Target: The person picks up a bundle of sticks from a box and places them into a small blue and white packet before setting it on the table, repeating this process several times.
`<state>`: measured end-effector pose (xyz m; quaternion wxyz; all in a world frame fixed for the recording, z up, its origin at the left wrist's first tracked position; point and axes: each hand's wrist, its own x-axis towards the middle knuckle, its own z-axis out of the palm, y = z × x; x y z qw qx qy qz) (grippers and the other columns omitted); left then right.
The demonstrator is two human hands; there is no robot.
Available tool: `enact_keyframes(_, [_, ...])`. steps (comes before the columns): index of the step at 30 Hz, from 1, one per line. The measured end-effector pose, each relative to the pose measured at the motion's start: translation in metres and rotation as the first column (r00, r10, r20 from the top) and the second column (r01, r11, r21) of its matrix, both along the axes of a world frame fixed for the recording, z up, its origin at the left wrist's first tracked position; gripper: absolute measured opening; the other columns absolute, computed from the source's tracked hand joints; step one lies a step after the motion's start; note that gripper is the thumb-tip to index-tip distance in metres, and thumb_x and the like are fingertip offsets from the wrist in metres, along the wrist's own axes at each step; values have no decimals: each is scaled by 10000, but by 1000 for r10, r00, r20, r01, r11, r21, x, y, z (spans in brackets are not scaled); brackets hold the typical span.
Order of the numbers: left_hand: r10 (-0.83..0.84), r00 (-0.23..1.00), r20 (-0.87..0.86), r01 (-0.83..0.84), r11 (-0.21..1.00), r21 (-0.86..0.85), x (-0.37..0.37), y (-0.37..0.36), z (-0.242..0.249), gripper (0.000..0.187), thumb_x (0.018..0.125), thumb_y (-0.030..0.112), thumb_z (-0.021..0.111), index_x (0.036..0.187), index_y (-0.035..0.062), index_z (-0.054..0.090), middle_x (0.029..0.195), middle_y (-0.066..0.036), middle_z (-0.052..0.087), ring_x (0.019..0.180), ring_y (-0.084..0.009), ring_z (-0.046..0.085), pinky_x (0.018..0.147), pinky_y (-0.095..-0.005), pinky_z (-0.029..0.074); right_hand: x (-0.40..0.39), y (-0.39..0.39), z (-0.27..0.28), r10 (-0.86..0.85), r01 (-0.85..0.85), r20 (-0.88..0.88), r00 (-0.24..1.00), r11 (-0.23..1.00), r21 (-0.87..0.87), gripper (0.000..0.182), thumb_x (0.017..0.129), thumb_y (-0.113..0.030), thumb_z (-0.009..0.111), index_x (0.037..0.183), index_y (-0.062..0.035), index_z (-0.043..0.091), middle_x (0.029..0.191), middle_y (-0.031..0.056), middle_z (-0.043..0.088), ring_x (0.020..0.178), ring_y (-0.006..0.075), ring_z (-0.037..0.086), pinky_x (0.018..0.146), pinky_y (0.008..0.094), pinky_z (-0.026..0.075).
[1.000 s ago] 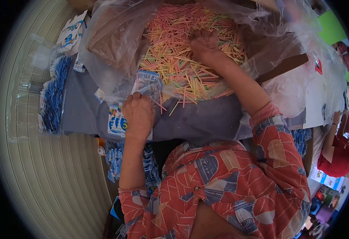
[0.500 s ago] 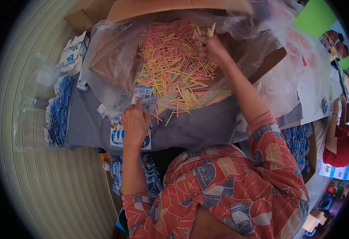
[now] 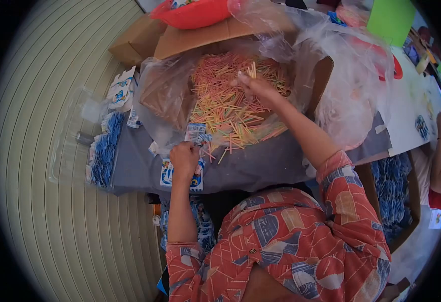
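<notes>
A large heap of thin pastel sticks [image 3: 230,108], pink, yellow and green, fills a plastic-lined cardboard box [image 3: 205,38]. Over the heap, my right hand [image 3: 259,89] is closed around a few upright sticks [image 3: 252,69]. My left hand [image 3: 183,158] is at the box's near left edge, fingers pinched on a small blue-and-white packet [image 3: 204,139]. Just beyond it another printed packet [image 3: 196,129] lies by the sticks. More flat packets [image 3: 196,181] rest below my left hand at the table edge, partly covered by it.
Clear plastic trays [image 3: 66,146] and a row of blue packets [image 3: 107,148] are at the left. A red basin [image 3: 192,14] stands behind the box. Boxed packets [image 3: 392,186] are low on the right. Another person's arm [image 3: 439,151] shows at the far right.
The view has shifted, bringing the red basin into sight. My right hand, still gripping sticks, has moved inward over the heap. My left hand has drawn back a little from the upper packet.
</notes>
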<state>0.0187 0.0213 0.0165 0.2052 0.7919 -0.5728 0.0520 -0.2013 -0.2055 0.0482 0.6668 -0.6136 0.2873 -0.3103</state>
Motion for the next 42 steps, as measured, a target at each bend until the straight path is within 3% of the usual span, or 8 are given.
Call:
enact_keyframes(5, [13, 950, -311, -59, 988, -139, 9, 3, -11, 184, 705, 159, 757, 759, -3, 689, 700, -173, 659, 678, -352, 652, 636, -414, 499, 3, 10, 8, 91, -111, -142, 986, 984, -139, 614, 1028, -503, 284, 1147, -18, 642, 782, 47, 634, 693, 124, 530, 666, 277, 437])
enact_keyframes(12, [-158, 796, -584, -87, 926, -368, -17, 8, 8, 169, 726, 68, 779, 798, -45, 676, 674, -129, 661, 604, -178, 632, 575, -306, 487, 18, 69, 48, 273, -264, 214, 938, 962, -70, 719, 1019, -556, 201, 1207, 0, 618, 1153, 121, 635, 1032, 216, 569, 936, 333, 425])
enact_keyframes(14, [-335, 683, -649, 27, 900, -436, -35, 9, 27, 77, 789, -26, 731, 819, -47, 663, 706, -2, 628, 649, -44, 549, 563, -223, 441, 27, 86, 56, 344, -298, 228, 911, 931, -212, 765, 1000, -601, 171, 1251, 1, 572, 1191, 88, 617, 1143, 196, 531, 973, 372, 385])
enact_keyframes(20, [-443, 505, -741, 46, 871, -490, -51, 8, 30, 86, 785, -13, 745, 819, -26, 667, 706, -9, 638, 605, -39, 548, 517, -209, 436, 32, 106, 54, 386, -362, 28, 922, 887, -287, 740, 1000, -597, 187, 1229, -34, 608, 1270, 77, 584, 1159, 192, 515, 947, 345, 408])
enact_keyframes(25, [-352, 574, -740, 50, 916, -397, -58, 10, 36, 133, 764, 35, 768, 816, -45, 676, 704, -45, 656, 622, -82, 568, 568, -249, 463, 29, 103, 49, 399, -402, -69, 915, 877, -265, 728, 1002, -586, 192, 1229, -36, 612, 1285, 95, 567, 1121, 184, 519, 928, 312, 427])
enact_keyframes(33, [-347, 547, -762, 24, 916, -400, -51, -1, 29, 101, 780, 14, 748, 842, -37, 687, 719, -52, 663, 637, -89, 579, 584, -248, 471, 45, 90, 46, 290, -373, -238, 927, 643, -669, 675, 990, -579, 309, 1114, -29, 680, 1239, 116, 566, 1133, 228, 534, 924, 382, 456])
enact_keyframes(36, [-383, 548, -743, 3, 889, -457, -42, -15, 17, 102, 785, 0, 740, 862, -41, 688, 751, -62, 673, 654, -97, 598, 601, -251, 486, 53, 84, 33, 393, -424, -160, 906, 822, -380, 590, 979, -528, 427, 1117, -12, 679, 1213, 113, 584, 1110, 222, 553, 921, 370, 458])
enact_keyframes(42, [-439, 470, -766, 39, 877, -479, -33, -37, 13, 102, 810, -16, 713, 901, -51, 682, 786, -55, 682, 706, -102, 622, 644, -243, 504, 63, 63, 26, 419, -370, 23, 908, 825, -426, 479, 933, -340, 612, 1303, -39, 568, 1207, 112, 599, 1125, 196, 548, 970, 365, 445])
